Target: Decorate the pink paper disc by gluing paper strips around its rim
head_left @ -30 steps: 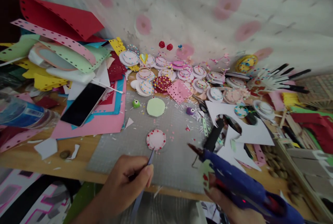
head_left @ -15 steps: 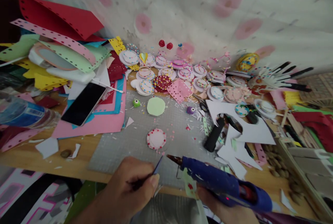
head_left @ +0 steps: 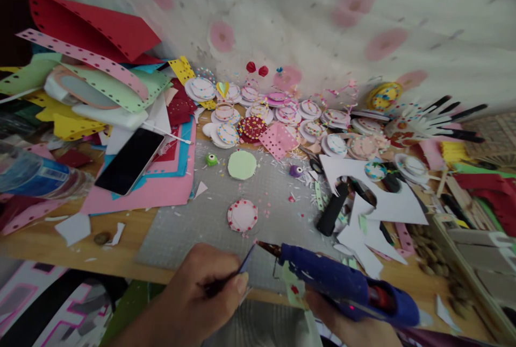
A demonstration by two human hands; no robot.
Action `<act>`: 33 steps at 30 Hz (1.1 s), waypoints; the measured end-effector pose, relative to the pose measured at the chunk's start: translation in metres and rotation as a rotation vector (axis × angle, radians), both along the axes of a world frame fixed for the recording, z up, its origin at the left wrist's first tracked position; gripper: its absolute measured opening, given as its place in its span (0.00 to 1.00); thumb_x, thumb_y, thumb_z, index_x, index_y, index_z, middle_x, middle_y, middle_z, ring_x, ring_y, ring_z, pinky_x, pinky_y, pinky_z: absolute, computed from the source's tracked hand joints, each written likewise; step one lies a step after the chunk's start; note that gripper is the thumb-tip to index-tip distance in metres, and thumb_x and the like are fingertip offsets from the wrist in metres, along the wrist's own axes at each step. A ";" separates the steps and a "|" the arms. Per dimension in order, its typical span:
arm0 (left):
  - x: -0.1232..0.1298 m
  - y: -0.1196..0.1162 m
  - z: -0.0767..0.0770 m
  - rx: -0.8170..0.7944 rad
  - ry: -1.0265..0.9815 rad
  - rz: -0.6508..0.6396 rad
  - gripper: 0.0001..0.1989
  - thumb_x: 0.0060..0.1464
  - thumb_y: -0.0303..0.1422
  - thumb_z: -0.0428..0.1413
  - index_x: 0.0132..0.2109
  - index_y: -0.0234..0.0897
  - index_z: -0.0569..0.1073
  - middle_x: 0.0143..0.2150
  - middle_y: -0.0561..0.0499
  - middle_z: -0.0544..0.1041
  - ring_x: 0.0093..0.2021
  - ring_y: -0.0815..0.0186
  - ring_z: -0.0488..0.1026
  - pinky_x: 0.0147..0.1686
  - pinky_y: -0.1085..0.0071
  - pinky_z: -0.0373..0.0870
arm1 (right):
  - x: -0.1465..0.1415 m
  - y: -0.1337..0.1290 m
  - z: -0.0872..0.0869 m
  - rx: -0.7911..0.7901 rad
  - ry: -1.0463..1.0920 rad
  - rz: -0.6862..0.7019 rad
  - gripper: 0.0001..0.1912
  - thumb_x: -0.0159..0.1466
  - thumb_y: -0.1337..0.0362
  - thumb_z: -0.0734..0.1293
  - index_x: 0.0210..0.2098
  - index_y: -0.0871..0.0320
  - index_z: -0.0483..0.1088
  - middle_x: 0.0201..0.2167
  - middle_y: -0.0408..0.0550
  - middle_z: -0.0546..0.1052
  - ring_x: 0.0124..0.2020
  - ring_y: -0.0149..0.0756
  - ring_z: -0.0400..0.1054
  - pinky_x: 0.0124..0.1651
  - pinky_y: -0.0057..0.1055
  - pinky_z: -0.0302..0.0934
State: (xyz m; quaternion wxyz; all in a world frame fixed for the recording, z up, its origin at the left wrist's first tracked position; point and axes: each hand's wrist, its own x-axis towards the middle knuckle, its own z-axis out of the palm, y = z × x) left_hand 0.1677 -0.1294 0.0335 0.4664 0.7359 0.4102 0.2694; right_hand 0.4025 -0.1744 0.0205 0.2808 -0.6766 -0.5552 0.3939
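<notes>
My left hand (head_left: 207, 290) is closed around slim, dark bluish tweezers (head_left: 246, 260), pointed up and to the right. At their tip sits a tiny pink piece (head_left: 255, 242), right by the nozzle of a blue hot glue gun (head_left: 326, 271); whether they touch is too small to tell. My right hand (head_left: 342, 317) grips the glue gun from below, its fingers partly hidden, and a red light glows on the gun's side. Just beyond the tips, a round pink-and-white paper disc (head_left: 242, 216) edged with red dots lies on the grey cutting mat (head_left: 181, 239). Farther back is a pale green disc (head_left: 242, 164).
Several decorated paper discs (head_left: 253, 129) crowd the back by the curtain. On the left are a phone (head_left: 131, 161), coloured paper and a plastic bottle (head_left: 44, 172). Scissors (head_left: 334, 207) and cut white paper (head_left: 397, 202) lie right, beside a box (head_left: 463, 261).
The tweezer tip and the glue gun nozzle have come together, closing the small gap between them. The discs and everything else on the table stay where they were.
</notes>
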 end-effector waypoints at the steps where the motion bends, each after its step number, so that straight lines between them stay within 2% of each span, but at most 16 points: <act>1: 0.000 0.000 0.000 0.001 0.000 0.005 0.20 0.57 0.30 0.45 0.17 0.36 0.56 0.13 0.57 0.55 0.16 0.74 0.52 0.18 0.76 0.49 | 0.000 0.001 0.001 0.000 -0.005 0.004 0.07 0.51 0.59 0.66 0.19 0.52 0.66 0.15 0.40 0.70 0.17 0.35 0.66 0.21 0.27 0.63; 7: 0.000 0.000 0.001 -0.009 0.007 0.003 0.21 0.57 0.31 0.46 0.17 0.36 0.57 0.13 0.57 0.56 0.17 0.74 0.53 0.18 0.77 0.50 | -0.002 0.001 0.004 0.020 -0.026 0.001 0.07 0.51 0.59 0.65 0.20 0.51 0.65 0.15 0.40 0.70 0.17 0.35 0.67 0.22 0.28 0.64; 12: 0.001 0.001 0.002 -0.018 0.022 -0.004 0.19 0.56 0.30 0.45 0.17 0.36 0.54 0.13 0.58 0.53 0.17 0.74 0.51 0.18 0.75 0.48 | 0.000 -0.001 0.006 0.020 -0.049 0.027 0.06 0.52 0.60 0.66 0.21 0.51 0.65 0.16 0.39 0.70 0.17 0.34 0.67 0.21 0.27 0.64; 20: 0.000 0.000 0.000 0.007 -0.003 -0.008 0.20 0.57 0.30 0.46 0.17 0.36 0.56 0.13 0.58 0.55 0.17 0.74 0.53 0.18 0.76 0.49 | 0.003 -0.003 0.001 0.032 -0.086 0.054 0.05 0.53 0.61 0.66 0.22 0.52 0.68 0.16 0.40 0.70 0.18 0.35 0.67 0.22 0.26 0.63; 26: 0.002 0.002 0.003 -0.004 0.008 -0.001 0.21 0.58 0.31 0.47 0.16 0.36 0.57 0.13 0.57 0.55 0.16 0.74 0.52 0.18 0.77 0.51 | 0.004 0.002 0.003 0.025 -0.068 0.068 0.08 0.52 0.58 0.66 0.20 0.52 0.66 0.14 0.39 0.69 0.17 0.33 0.66 0.20 0.25 0.63; 33: 0.000 0.001 0.001 -0.019 0.004 -0.017 0.21 0.57 0.32 0.45 0.17 0.37 0.55 0.14 0.57 0.53 0.17 0.74 0.51 0.18 0.75 0.48 | 0.003 0.004 0.003 0.057 -0.098 0.055 0.08 0.50 0.59 0.67 0.18 0.52 0.67 0.13 0.40 0.69 0.16 0.34 0.66 0.18 0.26 0.63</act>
